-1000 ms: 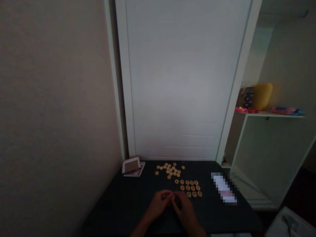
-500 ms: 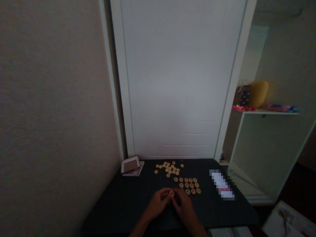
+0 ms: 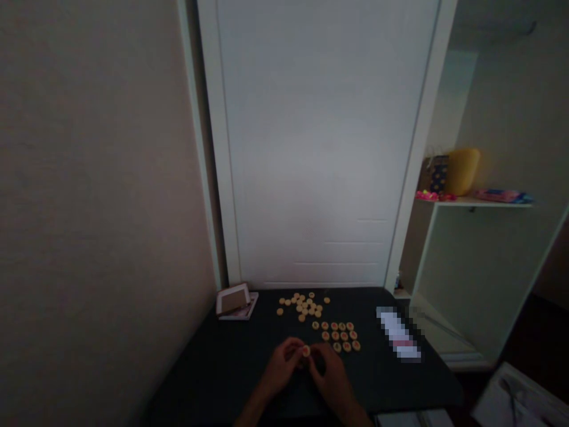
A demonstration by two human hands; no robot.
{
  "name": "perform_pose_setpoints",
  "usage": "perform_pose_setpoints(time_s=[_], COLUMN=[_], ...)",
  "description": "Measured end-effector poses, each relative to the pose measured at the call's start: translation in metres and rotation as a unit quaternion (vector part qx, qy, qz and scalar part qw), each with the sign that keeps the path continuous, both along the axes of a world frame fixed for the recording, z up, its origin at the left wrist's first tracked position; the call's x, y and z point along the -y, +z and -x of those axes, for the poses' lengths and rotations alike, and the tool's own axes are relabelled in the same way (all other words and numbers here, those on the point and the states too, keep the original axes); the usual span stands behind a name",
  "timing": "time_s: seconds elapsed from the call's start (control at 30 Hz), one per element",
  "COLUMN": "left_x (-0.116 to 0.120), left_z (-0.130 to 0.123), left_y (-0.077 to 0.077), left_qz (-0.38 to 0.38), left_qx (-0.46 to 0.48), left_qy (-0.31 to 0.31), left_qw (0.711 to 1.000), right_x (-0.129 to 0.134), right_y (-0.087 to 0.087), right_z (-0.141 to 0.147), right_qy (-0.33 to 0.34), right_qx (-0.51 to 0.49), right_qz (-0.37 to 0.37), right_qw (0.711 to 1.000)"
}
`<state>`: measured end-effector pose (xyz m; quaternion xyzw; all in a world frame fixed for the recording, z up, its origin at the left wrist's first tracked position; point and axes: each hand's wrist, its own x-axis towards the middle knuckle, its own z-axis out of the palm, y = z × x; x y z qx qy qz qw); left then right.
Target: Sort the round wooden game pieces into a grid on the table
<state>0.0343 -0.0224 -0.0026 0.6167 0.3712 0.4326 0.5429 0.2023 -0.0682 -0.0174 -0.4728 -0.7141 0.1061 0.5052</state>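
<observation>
Between my two hands, just above the dark table, is a round wooden piece (image 3: 306,351) with a red mark. The fingers of my left hand (image 3: 281,363) pinch it from the left, and those of my right hand (image 3: 328,369) close on it from the right. Right of my hands, several round pieces (image 3: 335,335) with red or dark marks lie in rows. Farther back, several pale round pieces (image 3: 304,305) are scattered in a loose group, most with no mark showing.
Two shallow box parts (image 3: 233,301) lie stacked at the table's back left. A blurred white item (image 3: 398,334) is on the right side of the dark table (image 3: 213,367). A white door panel (image 3: 306,148) stands behind; a shelf (image 3: 484,203) with a yellow object is at right.
The piece between my fingers has shifted slightly left and is turned a little. The whole view has moved slightly; the pieces on the table lie as before.
</observation>
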Motion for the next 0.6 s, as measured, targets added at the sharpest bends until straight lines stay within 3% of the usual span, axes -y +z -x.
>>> perform_pose_setpoints(time_s=[0.6], left_x=[0.007], left_z=[-0.006], left_y=[0.011], left_qz=[-0.018], left_qx=[-0.022], left_qy=[-0.015], left_qw=[0.999], right_x=[-0.004], right_y=[-0.005], right_z=[0.001], right_qy=[0.015], right_qx=[-0.049], right_qz=[0.025], right_qw=[0.998])
